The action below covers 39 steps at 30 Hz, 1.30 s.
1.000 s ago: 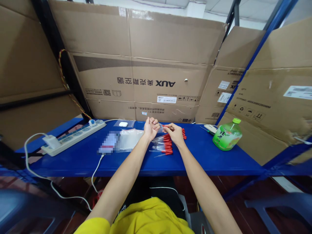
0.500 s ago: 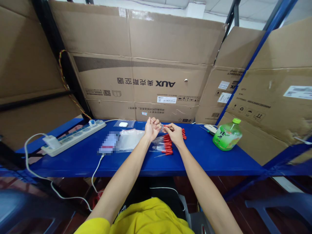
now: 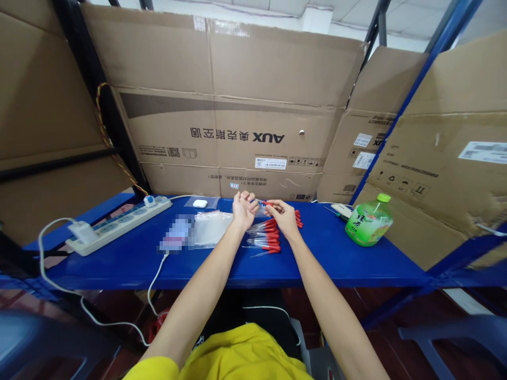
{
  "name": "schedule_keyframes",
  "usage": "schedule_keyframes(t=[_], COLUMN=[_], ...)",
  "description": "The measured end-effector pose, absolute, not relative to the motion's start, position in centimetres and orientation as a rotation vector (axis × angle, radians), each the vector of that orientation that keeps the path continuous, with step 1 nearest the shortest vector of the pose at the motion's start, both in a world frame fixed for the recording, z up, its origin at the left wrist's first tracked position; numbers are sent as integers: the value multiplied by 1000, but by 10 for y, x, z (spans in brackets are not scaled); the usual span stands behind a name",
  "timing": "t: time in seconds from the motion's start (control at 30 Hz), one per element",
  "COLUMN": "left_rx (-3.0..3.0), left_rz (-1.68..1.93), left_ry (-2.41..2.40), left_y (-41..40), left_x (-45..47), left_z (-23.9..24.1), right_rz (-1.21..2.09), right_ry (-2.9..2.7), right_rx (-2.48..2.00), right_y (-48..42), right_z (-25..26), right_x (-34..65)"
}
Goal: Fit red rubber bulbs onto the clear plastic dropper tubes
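Note:
My left hand (image 3: 244, 211) is palm up above the back of the blue table (image 3: 328, 258), its thumb apart and its fingers loosely bent. No object shows in its palm. My right hand (image 3: 283, 215) pinches the red bulb of a clear dropper (image 3: 266, 203), whose tube points toward my left fingertips. Whether those fingertips touch the tube, I cannot tell. Below and between my hands lies a row of several droppers with red bulbs (image 3: 271, 236), their clear tips pointing left. More red bulbs (image 3: 298, 218) lie just right of my right hand, partly hidden by it.
Clear plastic bags (image 3: 209, 228) lie left of my left forearm, beside a blurred-out phone (image 3: 177, 232) on a white cable. A power strip (image 3: 122, 224) stands at the left. A green drink bottle (image 3: 369, 221) is at the right. Cardboard panels (image 3: 237, 121) wall the table in.
My left hand has shifted slightly left, away from my right hand, and its fingers have loosened. My right hand still pinches the dropper. The row on the table looks the same.

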<state>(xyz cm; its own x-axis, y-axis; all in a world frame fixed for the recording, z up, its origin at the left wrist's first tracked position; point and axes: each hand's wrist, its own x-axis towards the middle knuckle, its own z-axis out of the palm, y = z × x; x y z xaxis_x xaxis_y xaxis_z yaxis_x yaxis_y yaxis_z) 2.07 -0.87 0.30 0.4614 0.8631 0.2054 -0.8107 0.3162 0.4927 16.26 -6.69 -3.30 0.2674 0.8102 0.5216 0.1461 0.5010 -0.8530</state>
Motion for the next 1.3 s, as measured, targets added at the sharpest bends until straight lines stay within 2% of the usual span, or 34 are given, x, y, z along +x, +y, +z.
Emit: schedule_keyframes(t=[0.97, 1.3], left_rx=[537, 463], left_rz=[1066, 1001], left_ry=[54, 46], left_y=[-11, -7], left_x=[27, 23], left_z=[-2, -3], right_rz=[504, 244], right_ry=[-1204, -1336], right_rx=[-942, -1024], right_y=[-67, -69], right_z=[-37, -36], right_x=[161, 166])
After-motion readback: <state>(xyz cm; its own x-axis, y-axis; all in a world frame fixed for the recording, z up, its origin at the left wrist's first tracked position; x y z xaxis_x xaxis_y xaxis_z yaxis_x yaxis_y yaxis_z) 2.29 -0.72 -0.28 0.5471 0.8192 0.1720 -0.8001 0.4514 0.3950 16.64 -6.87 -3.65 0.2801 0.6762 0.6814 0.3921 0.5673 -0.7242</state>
